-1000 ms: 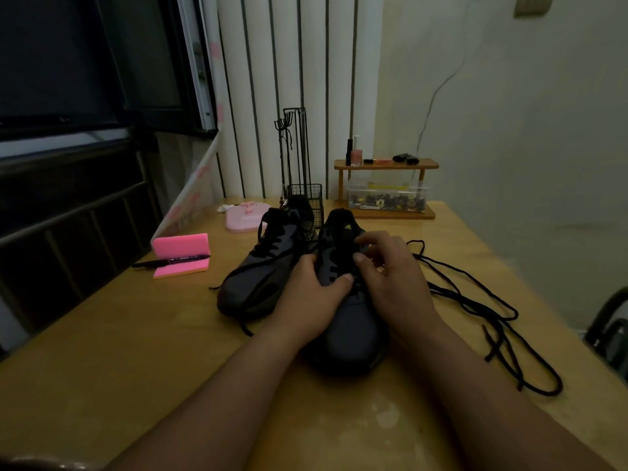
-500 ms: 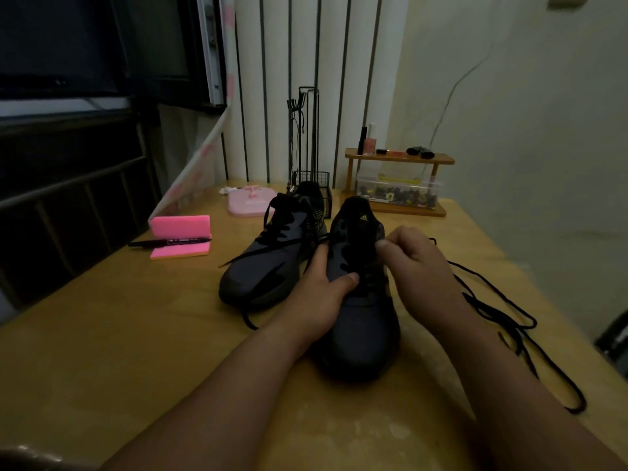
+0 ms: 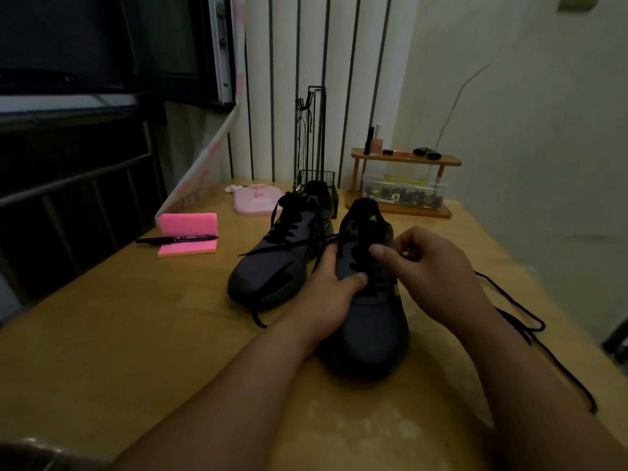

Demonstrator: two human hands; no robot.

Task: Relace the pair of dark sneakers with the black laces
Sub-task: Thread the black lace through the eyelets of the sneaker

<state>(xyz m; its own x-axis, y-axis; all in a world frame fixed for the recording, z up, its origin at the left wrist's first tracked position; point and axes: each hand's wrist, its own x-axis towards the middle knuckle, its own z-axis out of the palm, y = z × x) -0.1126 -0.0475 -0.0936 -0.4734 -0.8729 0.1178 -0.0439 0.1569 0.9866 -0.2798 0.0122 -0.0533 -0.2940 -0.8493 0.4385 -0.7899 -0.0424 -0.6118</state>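
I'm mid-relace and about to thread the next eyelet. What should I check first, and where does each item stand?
1. Near sneaker steadied: ok. The left hand grips its side, with the thumb on the upper.
2. Lace tip pinched: cannot tell. The right hand has its fingers curled over the eyelets, and it is too dark to see more.
3. Loose lace free: ok. It trails on the table with nothing on it.
4. Other sneaker out of the way: ok. It sits beside the near one on the left, already laced.
5. Next eyelet visible: cannot tell.
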